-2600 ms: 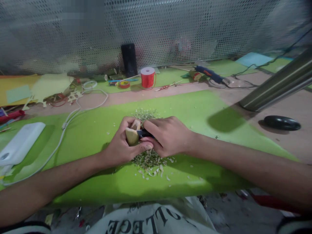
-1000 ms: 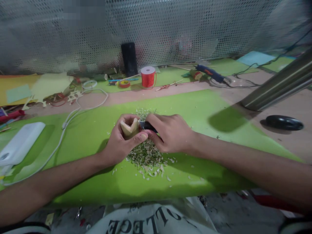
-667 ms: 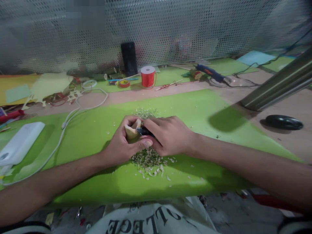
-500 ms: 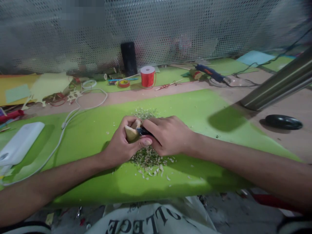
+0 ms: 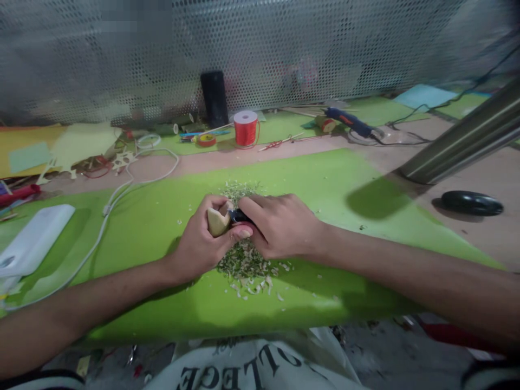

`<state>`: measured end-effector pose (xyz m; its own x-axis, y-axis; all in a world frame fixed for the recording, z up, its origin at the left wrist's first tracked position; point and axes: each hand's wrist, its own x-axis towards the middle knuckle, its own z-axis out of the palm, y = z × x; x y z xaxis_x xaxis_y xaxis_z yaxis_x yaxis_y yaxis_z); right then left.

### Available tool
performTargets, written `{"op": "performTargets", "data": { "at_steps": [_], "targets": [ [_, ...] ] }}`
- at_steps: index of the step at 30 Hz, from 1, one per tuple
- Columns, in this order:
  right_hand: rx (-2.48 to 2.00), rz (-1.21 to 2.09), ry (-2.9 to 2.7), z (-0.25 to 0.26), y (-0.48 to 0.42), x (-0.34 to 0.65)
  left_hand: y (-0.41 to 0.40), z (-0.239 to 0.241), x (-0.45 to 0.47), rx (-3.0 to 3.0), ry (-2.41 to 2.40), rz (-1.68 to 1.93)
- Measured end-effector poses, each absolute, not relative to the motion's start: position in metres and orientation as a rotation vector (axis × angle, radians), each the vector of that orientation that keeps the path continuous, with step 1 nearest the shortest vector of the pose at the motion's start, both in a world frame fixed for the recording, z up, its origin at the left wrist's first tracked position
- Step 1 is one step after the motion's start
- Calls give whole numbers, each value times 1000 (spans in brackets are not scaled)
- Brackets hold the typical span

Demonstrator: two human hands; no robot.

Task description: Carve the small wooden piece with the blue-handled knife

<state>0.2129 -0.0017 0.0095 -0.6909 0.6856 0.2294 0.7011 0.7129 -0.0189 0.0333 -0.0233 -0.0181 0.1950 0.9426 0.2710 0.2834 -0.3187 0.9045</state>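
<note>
My left hand (image 5: 201,244) is closed around a small pale wooden piece (image 5: 217,221), held just above the green mat (image 5: 325,184). My right hand (image 5: 280,225) grips a dark-handled knife (image 5: 240,216), its blade end pressed against the wood beside my left thumb. A heap of pale wood shavings (image 5: 246,268) lies on the mat directly under both hands. The blade itself is mostly hidden by my fingers.
A white power bank (image 5: 34,238) with a white cable (image 5: 122,187) lies at the left. A red thread spool (image 5: 246,128), a black cylinder (image 5: 214,98) and a blue glue gun (image 5: 349,122) stand at the back. A black mouse (image 5: 471,203) and a metal post (image 5: 459,143) are at the right.
The wooden piece was turned up to show a notched shape a second ago, then brought back down against the knife. Both hands stay in the same spot over the shavings.
</note>
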Motion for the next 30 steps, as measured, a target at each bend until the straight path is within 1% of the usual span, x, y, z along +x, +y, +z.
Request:
{"op": "performTargets", "data": {
  "at_steps": [5,8,12,18,23,30],
  "targets": [
    [-1234,13,-2585,10,2,214,-23,-19,33,1793,1162,1160],
    [-1262,-1,-2543,11,3,215,-20,-20,33,1739,1131,1194],
    [-1115,-22,-2629,10,1,215,-19,-22,32,1660,1010,1192],
    [-970,-90,-2699,7,1,216,-23,-24,32,1727,884,1159],
    [-978,-90,-2719,9,2,216,-24,-25,29,1783,940,1143],
    [-1076,-175,-2722,10,-3,214,-22,-27,25,1877,1078,1122]
  ]
}}
